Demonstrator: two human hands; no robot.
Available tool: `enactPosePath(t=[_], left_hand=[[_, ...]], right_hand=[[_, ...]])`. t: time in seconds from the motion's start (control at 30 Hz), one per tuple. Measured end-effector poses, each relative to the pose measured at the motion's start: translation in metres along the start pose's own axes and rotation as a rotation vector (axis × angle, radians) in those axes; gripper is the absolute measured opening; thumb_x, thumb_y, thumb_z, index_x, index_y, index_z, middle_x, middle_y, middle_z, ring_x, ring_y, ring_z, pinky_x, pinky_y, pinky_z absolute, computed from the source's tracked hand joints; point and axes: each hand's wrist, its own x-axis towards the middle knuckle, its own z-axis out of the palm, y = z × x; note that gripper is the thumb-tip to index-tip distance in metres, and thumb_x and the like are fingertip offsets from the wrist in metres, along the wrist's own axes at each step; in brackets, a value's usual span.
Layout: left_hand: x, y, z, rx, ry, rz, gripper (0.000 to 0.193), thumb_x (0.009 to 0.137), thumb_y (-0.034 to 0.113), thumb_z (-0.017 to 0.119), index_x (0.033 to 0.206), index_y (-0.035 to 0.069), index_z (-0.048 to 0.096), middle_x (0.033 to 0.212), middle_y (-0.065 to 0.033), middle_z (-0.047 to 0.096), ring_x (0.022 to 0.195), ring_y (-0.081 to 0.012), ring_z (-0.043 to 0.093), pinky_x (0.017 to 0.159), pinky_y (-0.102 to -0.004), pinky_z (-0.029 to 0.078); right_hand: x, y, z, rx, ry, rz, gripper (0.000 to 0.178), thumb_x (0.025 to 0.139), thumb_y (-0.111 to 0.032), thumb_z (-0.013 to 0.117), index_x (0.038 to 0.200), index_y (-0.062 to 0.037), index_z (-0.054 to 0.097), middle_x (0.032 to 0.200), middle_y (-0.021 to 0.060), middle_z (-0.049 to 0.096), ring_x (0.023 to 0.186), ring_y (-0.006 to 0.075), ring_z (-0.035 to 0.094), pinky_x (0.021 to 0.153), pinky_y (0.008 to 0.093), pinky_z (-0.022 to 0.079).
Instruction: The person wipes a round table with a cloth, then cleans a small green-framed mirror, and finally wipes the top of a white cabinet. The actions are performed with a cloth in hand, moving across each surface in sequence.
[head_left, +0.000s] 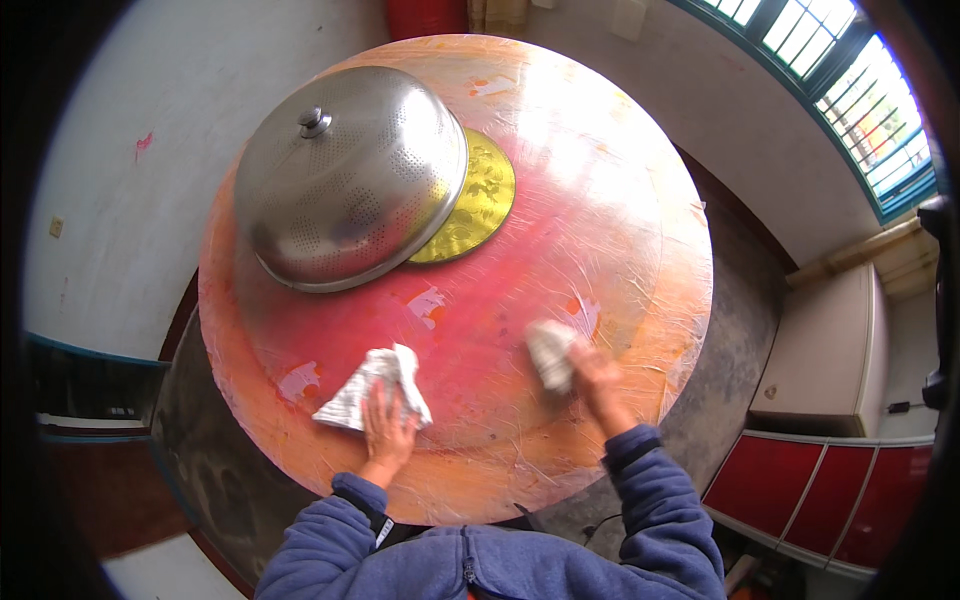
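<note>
A round table (pixel 620 200) covered with red-orange plastic film fills the middle of the head view. My left hand (pixel 387 425) rests flat on a crumpled white cloth (pixel 365 385) near the table's front left. My right hand (pixel 598 380) presses a smaller white wad of cloth (pixel 550 350) against the film, right of centre. Both forearms wear blue fleece sleeves.
A large perforated steel dome cover (pixel 350 180) with a knob sits at the back left of the table, overlapping a round gold mat (pixel 485 200). A white wall stands on the left; a barred window (pixel 850 70) is at the top right. A beige box and red cabinets (pixel 830 490) stand to the right.
</note>
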Motion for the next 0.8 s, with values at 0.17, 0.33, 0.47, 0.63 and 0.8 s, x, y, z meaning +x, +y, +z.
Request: enactPosePath(t=[0.17,0.33,0.47,0.63,0.8], left_hand=[[0.011,-0.020,0.001,-0.027,0.066,-0.134,0.072,0.092,0.035,0.055,0.152,0.009,0.024,0.157,-0.0233,0.011,0.146,-0.0388,0.011,0.116,-0.0552,0.006],[-0.004,0.027,0.012,-0.019,0.048,0.028,0.071,0.091,0.034,0.057,0.150,0.009,0.028,0.157,-0.0247,0.011,0.145,-0.0408,0.011,0.116,-0.0573,0.008],[-0.011,0.050,0.013,-0.108,-0.078,0.225,0.071,0.088,0.037,0.062,0.149,0.018,0.032,0.157,-0.0217,0.015,0.145,-0.0385,0.015,0.116,-0.0558,0.011],[-0.007,0.028,0.006,-0.115,-0.050,0.259,0.072,0.087,0.036,0.063,0.149,0.018,0.032,0.158,-0.0175,0.016,0.145,-0.0357,0.016,0.116,-0.0548,0.011],[-0.007,0.012,0.002,-0.072,-0.056,0.236,0.072,0.086,0.031,0.062,0.149,0.014,0.032,0.158,-0.0179,0.015,0.145,-0.0364,0.015,0.117,-0.0536,0.009]], right_hand=[[0.012,0.051,-0.004,-0.215,0.063,0.321,0.038,0.081,-0.006,0.056,0.117,-0.0112,0.064,0.117,0.0088,0.066,0.099,0.0303,0.059,0.087,0.0400,0.050],[-0.007,-0.087,0.027,-0.106,0.022,0.024,0.041,0.074,-0.008,0.060,0.115,-0.0131,0.065,0.108,0.0058,0.069,0.088,0.0249,0.061,0.071,0.0372,0.053],[-0.016,-0.158,0.030,0.213,-0.146,-0.052,0.051,0.072,-0.008,0.062,0.122,-0.0161,0.063,0.134,0.0003,0.057,0.102,0.0235,0.058,0.077,0.0331,0.053],[0.006,-0.062,0.021,-0.010,-0.104,-0.161,0.049,0.074,-0.011,0.060,0.122,-0.0190,0.062,0.110,0.0023,0.063,0.087,0.0197,0.059,0.061,0.0339,0.049],[0.028,0.080,-0.005,-0.178,0.059,0.390,0.040,0.079,-0.012,0.063,0.119,-0.0143,0.063,0.121,0.0065,0.064,0.100,0.0292,0.059,0.085,0.0398,0.048]])
